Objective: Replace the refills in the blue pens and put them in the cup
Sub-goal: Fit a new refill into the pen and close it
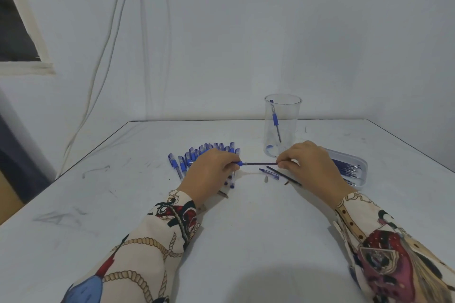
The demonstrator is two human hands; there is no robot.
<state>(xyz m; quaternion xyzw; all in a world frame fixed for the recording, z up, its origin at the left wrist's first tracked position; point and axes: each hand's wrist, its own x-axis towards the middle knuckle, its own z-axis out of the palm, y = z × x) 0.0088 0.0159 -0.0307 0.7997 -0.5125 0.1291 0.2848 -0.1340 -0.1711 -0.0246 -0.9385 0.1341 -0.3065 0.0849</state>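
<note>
The left hand [209,172] is gripping a blue pen barrel [237,163] while the right hand [307,162] is pinching the refill [261,163] end, holding both level to align them, seemingly mid-insertion; the cup [282,125] is standing just behind on the surface [246,229].

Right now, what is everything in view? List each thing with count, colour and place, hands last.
table: one, white, scuffed, fills foreground
cup: one, clear, far centre-right, one blue pen inside
pen row: a dozen or so, blue, behind left hand
tray: one, clear, right of cup, holds refills
held pen barrel with refill: one, blue and dark, between both hands
loose refill: one, dark, on table below right hand
pen cap: one, blue, beside loose refill
cables: white, on wall, left
left hand: grips barrel
right hand: pinches refill
</note>
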